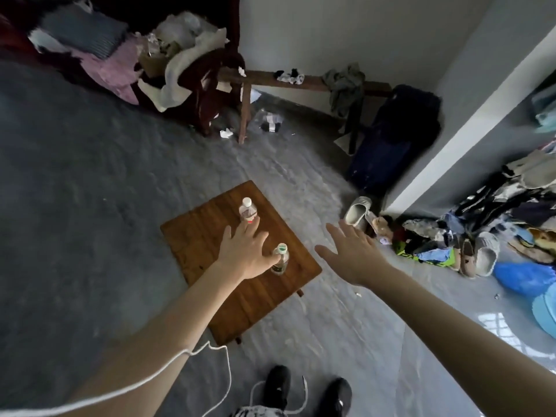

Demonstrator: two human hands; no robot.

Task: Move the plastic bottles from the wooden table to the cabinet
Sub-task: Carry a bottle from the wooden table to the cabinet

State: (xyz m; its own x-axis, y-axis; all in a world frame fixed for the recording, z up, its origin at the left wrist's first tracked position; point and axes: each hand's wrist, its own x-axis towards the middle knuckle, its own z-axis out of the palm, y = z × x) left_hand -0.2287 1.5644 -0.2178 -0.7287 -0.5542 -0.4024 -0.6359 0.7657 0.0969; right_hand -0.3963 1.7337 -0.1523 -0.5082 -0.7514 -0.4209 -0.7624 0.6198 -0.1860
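Two plastic bottles (248,212) (280,259) stand upright on the wooden surface (210,236); your left hand (245,251) and right hand (352,251) are both spread, holding nothing.

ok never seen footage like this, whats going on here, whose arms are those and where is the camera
There is no machine: this is one wide-angle picture from a camera worn on a person's head, looking forward and down. The two bare arms are that person's own. A small brown wooden table stands on the grey floor. Two clear plastic bottles stand on it: a white-capped one farther away and a green-capped one nearer. The left hand is spread open over the table, its fingers by both bottles, gripping neither. The right hand hangs open beside the table, empty. Shoes and clothes lie at right.
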